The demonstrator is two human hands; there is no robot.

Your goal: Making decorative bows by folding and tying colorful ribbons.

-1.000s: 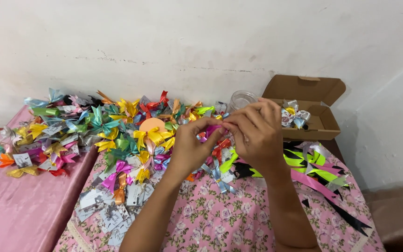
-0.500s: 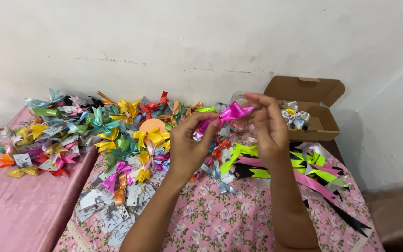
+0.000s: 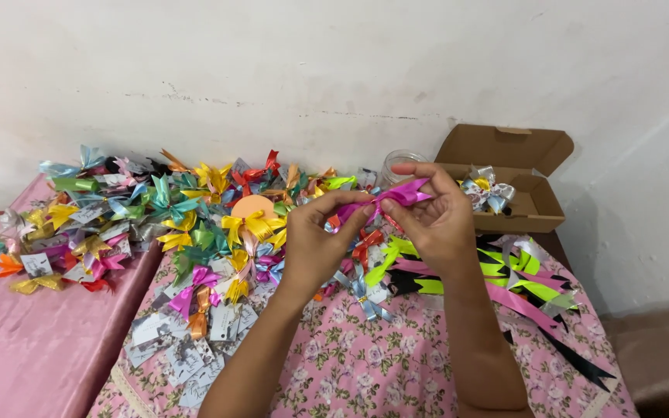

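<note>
Pink ribbon bow [image 3: 391, 196], shiny magenta, is held up above the tabletop [image 3: 396, 364] between both hands, in the middle of the view. The left hand [image 3: 317, 241] pinches the bow's left end between thumb and forefinger, its other fingers curled in. The right hand [image 3: 437, 220] grips the right part of the bow, thumb pressed to the underside and fingers arched over the top, so that a pointed pink loop sticks out above the knuckles. The fingertips of the two hands almost meet at the bow's middle.

The tabletop is covered with a pink floral cloth. Behind and to the left of the hands lies a wide heap of finished bows [image 3: 195, 209] in yellow, green, red, blue, silver and pink, some with small paper tags. To the right, just beside the right forearm, loose ribbon strips [image 3: 520, 282] in neon green, pink and black lie fanned out. An open cardboard box [image 3: 516, 182] stands at the back right against the white wall, with a silver bow [image 3: 489, 190] inside. A clear round container [image 3: 400, 162] stands behind the hands. A pink satin cloth [image 3: 32, 340] covers the surface at the left.
</note>
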